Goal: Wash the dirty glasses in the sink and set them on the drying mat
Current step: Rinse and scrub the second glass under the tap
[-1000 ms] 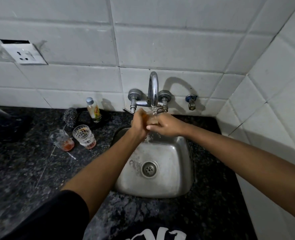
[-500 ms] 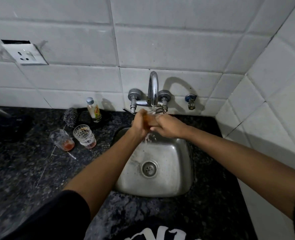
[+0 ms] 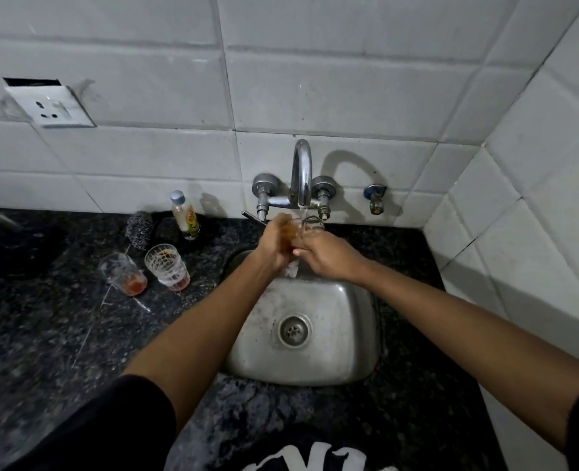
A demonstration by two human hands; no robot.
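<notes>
To rinse well, the glass (image 3: 310, 229) should turn slowly under the tap (image 3: 302, 171) stream, above the sink (image 3: 356, 338). The left hand (image 3: 277, 246) and the right hand (image 3: 328, 258) are both curled round it, arms stretched forward. Two dirty glasses (image 3: 167, 266) wait on the counter (image 3: 43, 334).

No legible text on anything.

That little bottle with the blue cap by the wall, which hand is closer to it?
Left. The left hand is under the tap, just right of the bottle; the right hand lies farther right, beyond the left, both around a glass.
</notes>
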